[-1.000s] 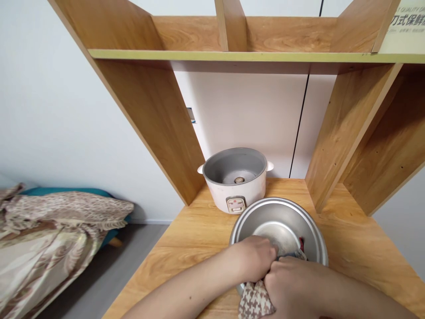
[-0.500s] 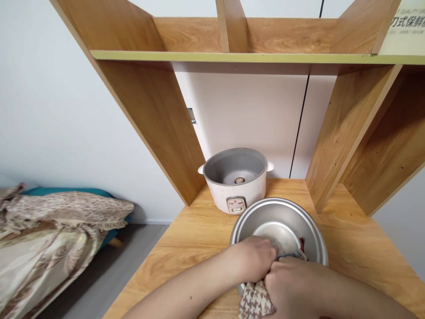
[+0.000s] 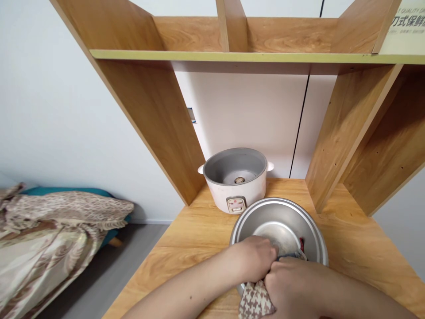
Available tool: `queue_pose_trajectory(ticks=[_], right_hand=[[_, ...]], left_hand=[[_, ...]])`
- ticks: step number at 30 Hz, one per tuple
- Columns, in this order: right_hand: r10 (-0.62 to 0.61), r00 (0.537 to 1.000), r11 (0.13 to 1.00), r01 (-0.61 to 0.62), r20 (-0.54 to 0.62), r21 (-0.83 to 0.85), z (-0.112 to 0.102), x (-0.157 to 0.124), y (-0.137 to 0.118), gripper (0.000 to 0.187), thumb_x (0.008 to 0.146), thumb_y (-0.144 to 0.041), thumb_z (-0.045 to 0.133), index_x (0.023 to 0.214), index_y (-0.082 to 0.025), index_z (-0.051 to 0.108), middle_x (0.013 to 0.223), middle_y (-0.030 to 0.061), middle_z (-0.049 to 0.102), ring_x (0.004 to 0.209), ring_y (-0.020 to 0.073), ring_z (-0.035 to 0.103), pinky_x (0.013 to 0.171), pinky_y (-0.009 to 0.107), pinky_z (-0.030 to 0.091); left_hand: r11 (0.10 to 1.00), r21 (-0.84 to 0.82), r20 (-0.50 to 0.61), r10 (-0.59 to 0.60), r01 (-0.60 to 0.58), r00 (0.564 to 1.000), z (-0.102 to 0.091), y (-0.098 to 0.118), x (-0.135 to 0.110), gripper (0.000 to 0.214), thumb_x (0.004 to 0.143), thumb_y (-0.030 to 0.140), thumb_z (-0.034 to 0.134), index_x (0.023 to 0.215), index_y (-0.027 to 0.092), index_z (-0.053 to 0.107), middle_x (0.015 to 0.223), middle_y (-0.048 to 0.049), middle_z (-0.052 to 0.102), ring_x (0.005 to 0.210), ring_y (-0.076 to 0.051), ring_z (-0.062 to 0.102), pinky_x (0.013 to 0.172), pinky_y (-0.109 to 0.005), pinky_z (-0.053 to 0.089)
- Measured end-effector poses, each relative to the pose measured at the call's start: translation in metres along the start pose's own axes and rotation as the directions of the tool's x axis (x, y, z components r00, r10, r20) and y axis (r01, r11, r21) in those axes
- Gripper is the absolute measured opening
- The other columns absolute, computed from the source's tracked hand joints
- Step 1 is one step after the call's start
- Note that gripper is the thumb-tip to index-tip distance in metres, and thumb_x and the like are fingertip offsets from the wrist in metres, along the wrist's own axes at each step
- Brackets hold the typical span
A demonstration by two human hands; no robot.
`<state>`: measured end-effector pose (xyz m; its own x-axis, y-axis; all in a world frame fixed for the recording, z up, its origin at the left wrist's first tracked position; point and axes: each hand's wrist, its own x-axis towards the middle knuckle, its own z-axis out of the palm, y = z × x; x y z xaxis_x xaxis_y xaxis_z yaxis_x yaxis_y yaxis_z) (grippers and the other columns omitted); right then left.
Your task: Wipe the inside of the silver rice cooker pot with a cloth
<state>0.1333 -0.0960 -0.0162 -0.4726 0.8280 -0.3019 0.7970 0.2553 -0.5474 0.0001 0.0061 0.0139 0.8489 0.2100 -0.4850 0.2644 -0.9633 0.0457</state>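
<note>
I see both my left hand (image 3: 254, 259) and right hand (image 3: 292, 283) with fingers clamped on the checked cloth (image 3: 254, 303) at the near rim of the metal pot (image 3: 282, 217), the rice cooker (image 3: 235, 179) beyond them on the worktop (image 3: 189, 239).

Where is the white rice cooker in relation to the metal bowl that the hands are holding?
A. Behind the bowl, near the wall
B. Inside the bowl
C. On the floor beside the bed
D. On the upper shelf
A: the rice cooker stands on the table behind the metal bowl, close to the wall, while the left hand and the right hand grip a checked cloth at the bowl's near rim.
</note>
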Motion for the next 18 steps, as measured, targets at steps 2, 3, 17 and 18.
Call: queue_pose_trajectory(ticks=[2, 3, 17, 18], right_hand=[[0.016, 1.0, 1.0, -0.016, 0.01, 0.002, -0.001, 0.0, -0.001, 0.057, 0.088, -0.068, 0.078, 0.115, -0.018, 0.089, 0.12, 0.0173, 0.089, 0.113, 0.0353, 0.081, 0.099, 0.038, 0.06], [0.026, 1.0, 1.0, -0.026, 0.016, 0.006, -0.002, -0.001, -0.002, 0.059, 0.088, -0.067, 0.079, 0.117, -0.017, 0.089, 0.122, 0.0183, 0.089, 0.114, 0.0357, 0.081, 0.098, 0.038, 0.061], [0.001, 1.0, 1.0, -0.001, 0.017, 0.001, -0.006, -0.002, -0.005, 0.059, 0.09, -0.067, 0.076, 0.118, -0.016, 0.09, 0.123, 0.0188, 0.089, 0.116, 0.036, 0.081, 0.101, 0.038, 0.06], [-0.005, 1.0, 1.0, 0.006, 0.008, -0.013, -0.003, -0.001, -0.003, 0.058, 0.09, -0.067, 0.076, 0.117, -0.017, 0.089, 0.122, 0.0179, 0.089, 0.115, 0.0352, 0.081, 0.1, 0.038, 0.059]], left_hand=[[1.0, -0.004, -0.007, 0.001, -0.001, 1.0, 0.0, 0.0, 0.0, 0.026, 0.095, 0.013, 0.066, 0.116, 0.012, 0.082, 0.098, -0.0162, 0.086, 0.095, -0.032, 0.085, 0.081, -0.035, 0.065], [1.0, -0.007, -0.01, 0.003, -0.003, 1.0, 0.0, 0.0, 0.001, 0.025, 0.095, 0.013, 0.066, 0.115, 0.013, 0.082, 0.099, -0.0161, 0.086, 0.095, -0.031, 0.085, 0.081, -0.035, 0.065], [1.0, -0.019, -0.033, 0.019, -0.02, 0.999, -0.001, 0.0, 0.001, 0.023, 0.092, 0.01, 0.069, 0.111, 0.012, 0.082, 0.094, -0.0154, 0.086, 0.094, -0.033, 0.086, 0.076, -0.036, 0.064], [1.0, -0.019, -0.036, 0.018, -0.019, 0.999, 0.0, 0.0, 0.001, 0.023, 0.092, 0.009, 0.069, 0.111, 0.012, 0.082, 0.094, -0.0153, 0.086, 0.093, -0.033, 0.086, 0.076, -0.036, 0.064]])
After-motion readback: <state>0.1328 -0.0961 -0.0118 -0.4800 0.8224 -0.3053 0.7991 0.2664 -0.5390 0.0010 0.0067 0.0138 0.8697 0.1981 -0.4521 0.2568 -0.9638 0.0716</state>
